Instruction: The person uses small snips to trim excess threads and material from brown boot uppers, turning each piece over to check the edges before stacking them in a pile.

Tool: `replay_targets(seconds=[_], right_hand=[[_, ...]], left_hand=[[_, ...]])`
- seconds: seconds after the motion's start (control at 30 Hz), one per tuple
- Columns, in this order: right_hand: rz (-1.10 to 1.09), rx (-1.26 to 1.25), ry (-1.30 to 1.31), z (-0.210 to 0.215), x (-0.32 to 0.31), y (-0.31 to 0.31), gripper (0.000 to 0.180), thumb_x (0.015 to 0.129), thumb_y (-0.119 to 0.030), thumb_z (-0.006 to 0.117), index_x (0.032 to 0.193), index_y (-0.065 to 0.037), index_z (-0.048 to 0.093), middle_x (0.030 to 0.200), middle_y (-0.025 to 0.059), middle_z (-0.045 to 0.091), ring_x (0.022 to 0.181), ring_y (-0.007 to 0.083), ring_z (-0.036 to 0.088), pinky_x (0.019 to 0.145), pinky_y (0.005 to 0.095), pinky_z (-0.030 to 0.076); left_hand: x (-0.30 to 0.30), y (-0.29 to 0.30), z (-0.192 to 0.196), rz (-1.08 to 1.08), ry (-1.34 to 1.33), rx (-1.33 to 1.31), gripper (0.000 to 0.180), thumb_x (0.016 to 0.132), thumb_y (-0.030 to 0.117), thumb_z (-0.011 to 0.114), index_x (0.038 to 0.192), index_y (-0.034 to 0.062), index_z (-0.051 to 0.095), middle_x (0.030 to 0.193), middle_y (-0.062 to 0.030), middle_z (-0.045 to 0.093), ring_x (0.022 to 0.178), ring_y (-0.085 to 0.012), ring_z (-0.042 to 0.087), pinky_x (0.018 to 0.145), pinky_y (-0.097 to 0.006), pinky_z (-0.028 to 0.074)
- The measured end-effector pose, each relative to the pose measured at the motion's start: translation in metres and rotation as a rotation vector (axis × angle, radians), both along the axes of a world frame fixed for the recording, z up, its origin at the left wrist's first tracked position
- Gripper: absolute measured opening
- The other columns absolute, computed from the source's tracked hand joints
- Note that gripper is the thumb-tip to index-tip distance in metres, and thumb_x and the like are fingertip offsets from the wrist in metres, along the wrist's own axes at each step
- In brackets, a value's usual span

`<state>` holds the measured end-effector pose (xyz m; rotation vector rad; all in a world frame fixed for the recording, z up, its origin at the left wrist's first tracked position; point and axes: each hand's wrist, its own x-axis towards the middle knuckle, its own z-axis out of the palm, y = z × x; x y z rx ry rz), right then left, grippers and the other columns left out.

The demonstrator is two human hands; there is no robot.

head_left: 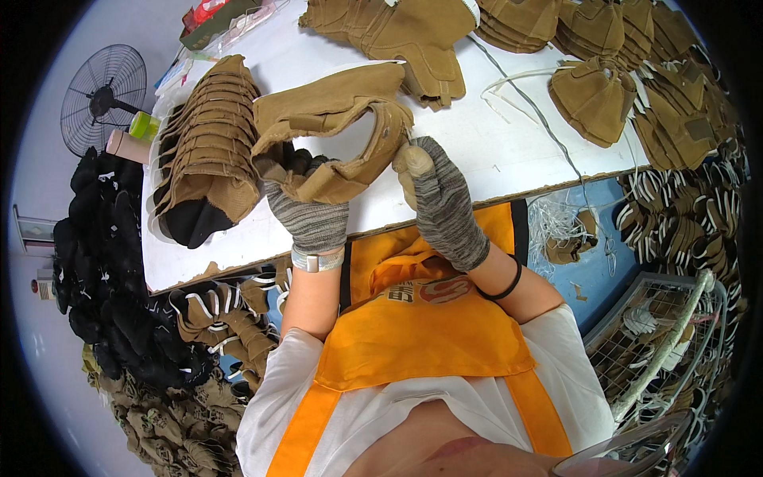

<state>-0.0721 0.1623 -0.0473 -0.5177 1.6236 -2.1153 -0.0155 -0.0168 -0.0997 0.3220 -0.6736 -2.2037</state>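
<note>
A brown suede boot upper (338, 89) is held up over the near edge of the white table, its wide opening towards me. My left hand (312, 219), in a grey knit glove, grips its lower left side; the fingers reach inside and are partly hidden. At its right edge, my gloved right hand (447, 199) is closed, with tan covers on the thumb and finger pinching the rim. Just left of the upper stands a row of nested brown uppers (211, 131) with black lining at the near end. Behind it lie more boot uppers (433, 40).
Stacked brown pieces (592, 99) cover the table's right end, beside a dark cable (548, 127) running over the white tabletop (469, 151). A fan (102, 99) and a black heap (103, 270) stand left. A wire-mesh cart (628, 318) is at lower right.
</note>
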Motion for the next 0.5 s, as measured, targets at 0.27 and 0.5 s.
replay_targets(seconds=[0.27, 0.5], right_hand=[[0.010, -0.125, -0.050, -0.005, 0.001, -0.001, 0.035, 0.096, -0.041, 0.046, 0.096, -0.006, 0.054, 0.067, -0.0035, 0.043, 0.053, 0.0046, 0.035, 0.047, 0.0183, 0.030], [-0.017, -0.094, -0.039, -0.003, 0.005, 0.002, 0.039, 0.096, -0.043, 0.043, 0.098, -0.006, 0.054, 0.066, -0.0014, 0.048, 0.051, 0.0052, 0.040, 0.046, 0.0186, 0.032]], left_hand=[[-0.002, -0.001, 0.000, 0.012, -0.002, -0.023, 0.034, 0.093, 0.039, 0.048, 0.114, 0.0126, 0.051, 0.090, -0.0018, 0.053, 0.082, -0.0158, 0.053, 0.077, -0.034, 0.050], [-0.008, 0.000, 0.006, -0.214, 0.257, 0.074, 0.037, 0.095, 0.041, 0.041, 0.120, 0.0139, 0.046, 0.102, -0.0042, 0.050, 0.089, -0.0190, 0.051, 0.081, -0.041, 0.045]])
